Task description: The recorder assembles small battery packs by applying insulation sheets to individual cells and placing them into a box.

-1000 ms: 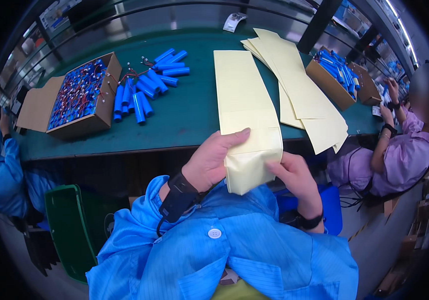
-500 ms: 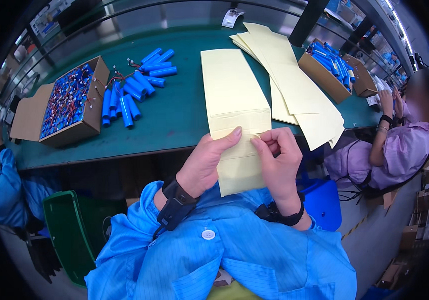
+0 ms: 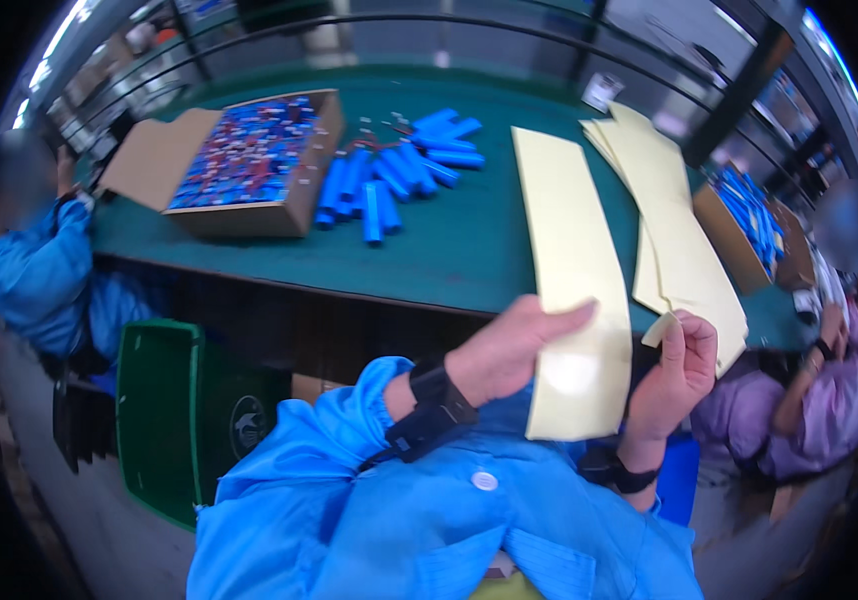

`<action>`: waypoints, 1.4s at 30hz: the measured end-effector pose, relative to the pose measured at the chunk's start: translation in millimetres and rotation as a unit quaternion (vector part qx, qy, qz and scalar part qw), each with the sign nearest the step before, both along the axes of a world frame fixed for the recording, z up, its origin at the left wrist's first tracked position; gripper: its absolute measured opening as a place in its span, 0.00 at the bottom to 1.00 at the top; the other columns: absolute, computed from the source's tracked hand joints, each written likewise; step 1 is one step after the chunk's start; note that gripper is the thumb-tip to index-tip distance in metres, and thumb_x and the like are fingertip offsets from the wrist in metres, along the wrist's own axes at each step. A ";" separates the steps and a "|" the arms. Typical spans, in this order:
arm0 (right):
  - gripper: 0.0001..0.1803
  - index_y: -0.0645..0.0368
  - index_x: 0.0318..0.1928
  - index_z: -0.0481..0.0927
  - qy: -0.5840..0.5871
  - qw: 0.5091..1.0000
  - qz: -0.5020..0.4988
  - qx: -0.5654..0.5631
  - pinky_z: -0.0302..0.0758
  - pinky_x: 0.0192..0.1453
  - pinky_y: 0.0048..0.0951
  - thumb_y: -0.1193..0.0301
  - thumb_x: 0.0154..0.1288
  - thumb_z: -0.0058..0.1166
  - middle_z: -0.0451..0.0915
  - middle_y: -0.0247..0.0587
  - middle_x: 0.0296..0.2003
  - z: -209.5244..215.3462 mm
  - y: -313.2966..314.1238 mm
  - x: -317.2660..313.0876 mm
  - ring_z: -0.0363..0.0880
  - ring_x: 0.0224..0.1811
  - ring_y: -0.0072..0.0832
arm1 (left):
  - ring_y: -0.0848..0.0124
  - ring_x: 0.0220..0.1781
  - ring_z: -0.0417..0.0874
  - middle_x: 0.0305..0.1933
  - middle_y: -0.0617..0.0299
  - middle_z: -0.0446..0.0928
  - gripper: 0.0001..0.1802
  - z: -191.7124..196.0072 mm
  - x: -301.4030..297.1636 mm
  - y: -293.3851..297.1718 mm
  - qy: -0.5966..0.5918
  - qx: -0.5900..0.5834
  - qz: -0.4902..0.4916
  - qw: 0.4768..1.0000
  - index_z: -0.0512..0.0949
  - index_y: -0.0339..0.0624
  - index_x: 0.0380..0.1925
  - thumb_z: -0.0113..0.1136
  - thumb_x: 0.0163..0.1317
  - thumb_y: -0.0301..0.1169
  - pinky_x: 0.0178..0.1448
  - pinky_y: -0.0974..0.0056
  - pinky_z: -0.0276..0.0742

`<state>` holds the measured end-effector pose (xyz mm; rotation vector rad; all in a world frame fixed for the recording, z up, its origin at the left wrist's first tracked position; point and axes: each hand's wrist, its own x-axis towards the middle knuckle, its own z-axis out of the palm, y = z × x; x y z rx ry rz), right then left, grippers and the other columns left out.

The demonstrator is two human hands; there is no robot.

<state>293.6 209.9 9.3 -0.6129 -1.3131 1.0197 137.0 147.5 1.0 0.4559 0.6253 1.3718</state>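
In my left hand is a long pale-yellow sheet, the thumb lying on its face. Its far end extends over the green table and its near end hangs in front of my chest. A glossy reflection shows on the lower part. Just to the right, my right hand pinches a small pale-yellow strip between thumb and fingers, apart from the sheet. Beyond that hand, more long yellow sheets lie in a fanned pile.
Loose blue cylindrical battery packs with wires lie on the green table. An open cardboard box of packs stands left, another box right. A green bin is below. Co-workers sit at both sides.
The view has swung left. My right hand has moved away from the sheet, now with a small strip in its fingers. The crease across the sheet no longer shows.
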 end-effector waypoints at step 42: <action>0.05 0.62 0.36 0.74 -0.003 0.956 0.240 -0.171 0.68 0.38 0.14 0.76 0.61 0.56 0.75 0.30 0.30 16.8 -6.8 -32.8 0.72 0.32 0.12 | 0.63 0.49 0.80 0.46 0.54 0.76 0.19 13.5 -19.7 -29.7 0.066 0.034 0.051 0.996 0.69 0.34 0.54 0.49 0.67 0.33 0.51 0.67 0.79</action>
